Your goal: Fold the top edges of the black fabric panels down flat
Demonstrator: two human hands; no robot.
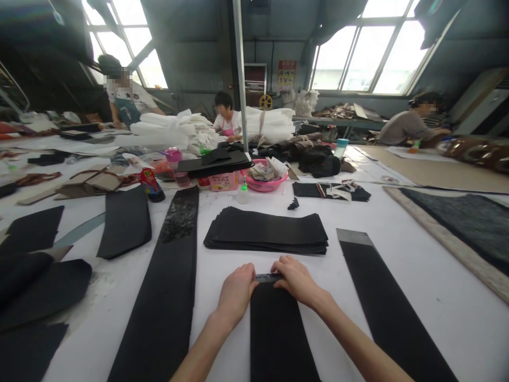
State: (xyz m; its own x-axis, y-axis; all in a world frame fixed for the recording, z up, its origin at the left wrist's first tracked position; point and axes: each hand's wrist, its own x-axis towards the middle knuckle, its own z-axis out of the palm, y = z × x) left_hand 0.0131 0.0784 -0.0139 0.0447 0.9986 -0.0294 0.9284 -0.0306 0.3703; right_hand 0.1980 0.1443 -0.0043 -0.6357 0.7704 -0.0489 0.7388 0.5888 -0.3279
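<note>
A long black strip (278,334) lies lengthwise in front of me on the white table (429,297). Its far end shows a narrow, shiny greyish band (269,277). My left hand (237,292) pinches the left corner of that end, thumb and fingers together. At the right corner, my right hand (295,278) grips the same edge between thumb and curled fingers. Just beyond both hands sits a stack of black pieces (266,229). Another black strip (163,297) with a patchy, glossy far end lies to the left, and one with a grey end (392,302) to the right.
Behind the stack stand a small green-tipped bottle (242,193), a pink basket (265,184) and a pink box (223,182). A red bottle (150,183) and black pieces (125,223) are at the left. Three people are farther back, around white bundles. A vertical pole (240,74) rises mid-view.
</note>
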